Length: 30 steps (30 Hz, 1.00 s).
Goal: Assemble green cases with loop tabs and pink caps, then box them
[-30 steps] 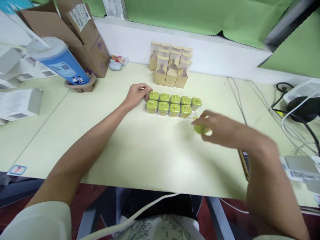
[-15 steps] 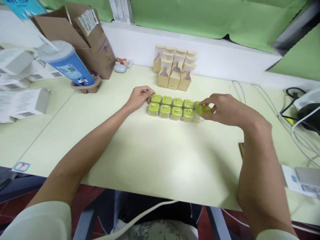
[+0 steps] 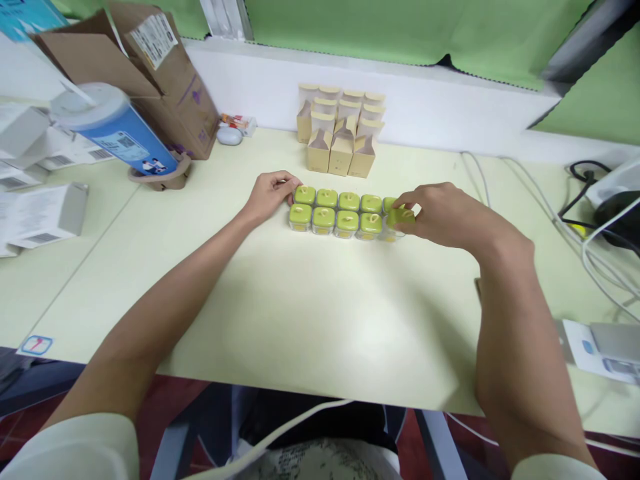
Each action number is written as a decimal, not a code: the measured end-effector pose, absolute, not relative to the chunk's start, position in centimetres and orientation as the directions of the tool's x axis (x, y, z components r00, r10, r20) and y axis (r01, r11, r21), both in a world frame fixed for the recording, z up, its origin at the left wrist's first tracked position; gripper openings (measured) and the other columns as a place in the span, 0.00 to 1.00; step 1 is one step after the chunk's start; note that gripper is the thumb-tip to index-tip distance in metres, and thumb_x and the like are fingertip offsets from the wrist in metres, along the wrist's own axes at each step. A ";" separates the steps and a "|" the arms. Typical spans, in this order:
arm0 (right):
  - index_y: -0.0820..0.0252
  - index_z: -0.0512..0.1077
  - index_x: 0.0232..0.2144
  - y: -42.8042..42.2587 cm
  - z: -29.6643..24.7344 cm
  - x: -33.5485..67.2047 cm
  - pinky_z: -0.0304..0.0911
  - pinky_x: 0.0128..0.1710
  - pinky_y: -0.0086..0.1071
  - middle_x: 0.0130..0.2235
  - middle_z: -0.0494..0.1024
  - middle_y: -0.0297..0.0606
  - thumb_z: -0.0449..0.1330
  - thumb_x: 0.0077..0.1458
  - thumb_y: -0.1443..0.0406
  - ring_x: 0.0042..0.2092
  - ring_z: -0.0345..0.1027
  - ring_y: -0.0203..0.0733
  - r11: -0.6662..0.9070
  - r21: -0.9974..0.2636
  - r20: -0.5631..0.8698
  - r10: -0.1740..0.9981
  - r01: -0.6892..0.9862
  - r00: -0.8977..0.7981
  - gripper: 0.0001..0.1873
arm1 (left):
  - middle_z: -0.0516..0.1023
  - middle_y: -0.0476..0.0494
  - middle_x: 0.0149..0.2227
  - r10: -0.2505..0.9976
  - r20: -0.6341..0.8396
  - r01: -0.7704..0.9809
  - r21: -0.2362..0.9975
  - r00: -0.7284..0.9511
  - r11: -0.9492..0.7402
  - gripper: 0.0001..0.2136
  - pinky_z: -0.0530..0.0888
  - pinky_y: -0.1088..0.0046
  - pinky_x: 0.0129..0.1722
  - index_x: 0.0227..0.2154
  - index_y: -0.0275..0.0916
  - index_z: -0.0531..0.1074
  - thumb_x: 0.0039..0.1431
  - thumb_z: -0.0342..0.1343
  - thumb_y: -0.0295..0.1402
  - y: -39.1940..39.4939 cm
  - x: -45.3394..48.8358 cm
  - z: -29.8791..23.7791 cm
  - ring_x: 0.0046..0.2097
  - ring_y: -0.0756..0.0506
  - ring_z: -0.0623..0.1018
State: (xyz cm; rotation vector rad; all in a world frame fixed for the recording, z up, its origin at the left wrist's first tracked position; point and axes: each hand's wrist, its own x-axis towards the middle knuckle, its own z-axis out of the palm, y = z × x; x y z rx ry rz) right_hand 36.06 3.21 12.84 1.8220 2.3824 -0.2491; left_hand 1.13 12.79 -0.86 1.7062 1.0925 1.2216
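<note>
On the table [image 3: 300, 307], jars [image 3: 347, 221] stand in two rows before boxes [image 3: 342, 157], right of a cup [image 3: 123, 133].

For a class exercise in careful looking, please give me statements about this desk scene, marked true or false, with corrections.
1. The right hand holds a green lid. True.

2. The blue cup stands in a cardboard holder. True.

3. The left hand is on the cup. False: it is at the left end of the jars.

4. The jars form a single row. False: they stand in two rows.

5. The small brown boxes stand behind the jars, near the wall. True.

6. Those boxes are all closed. False: open tops show.
</note>
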 end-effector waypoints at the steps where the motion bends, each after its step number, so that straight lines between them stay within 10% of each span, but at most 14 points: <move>1: 0.54 0.84 0.59 3.2 12.8 36.2 0.70 0.39 0.40 0.49 0.86 0.46 0.64 0.65 0.61 0.47 0.78 0.54 0.268 -0.060 -0.191 0.942 0.962 -0.275 0.22 | 0.79 0.46 0.24 0.932 0.315 0.210 0.913 0.178 -0.349 0.26 0.76 0.71 0.31 0.29 0.41 0.82 0.59 0.69 0.62 12.7 1.1 -0.8 0.27 0.48 0.75; 17: 0.51 0.85 0.54 3.3 11.7 35.6 0.68 0.38 0.39 0.49 0.84 0.42 0.66 0.61 0.63 0.43 0.77 0.50 0.286 -0.041 -0.192 0.938 0.957 -0.289 0.20 | 0.80 0.47 0.25 0.939 0.295 0.219 0.919 0.176 -0.329 0.26 0.75 0.69 0.33 0.29 0.41 0.83 0.59 0.69 0.62 12.3 1.2 -0.4 0.27 0.47 0.75; 22: 0.52 0.83 0.51 3.8 12.0 37.0 0.71 0.42 0.45 0.50 0.85 0.44 0.68 0.64 0.58 0.49 0.78 0.57 0.150 -0.110 -0.161 0.973 0.983 -0.167 0.15 | 0.87 0.43 0.37 0.944 0.322 0.192 0.925 0.066 -0.329 0.21 0.79 0.66 0.48 0.34 0.42 0.84 0.61 0.70 0.57 12.1 1.8 -0.4 0.41 0.43 0.83; 30: 0.56 0.64 0.78 4.9 10.9 38.0 0.75 0.62 0.57 0.69 0.76 0.53 0.73 0.57 0.49 0.64 0.77 0.67 0.146 -0.222 -0.230 0.953 0.964 -0.197 0.52 | 0.86 0.43 0.54 0.966 0.249 -0.106 0.961 -0.064 -0.255 0.18 0.76 0.62 0.65 0.40 0.44 0.82 0.66 0.64 0.54 11.2 4.3 -0.9 0.62 0.39 0.82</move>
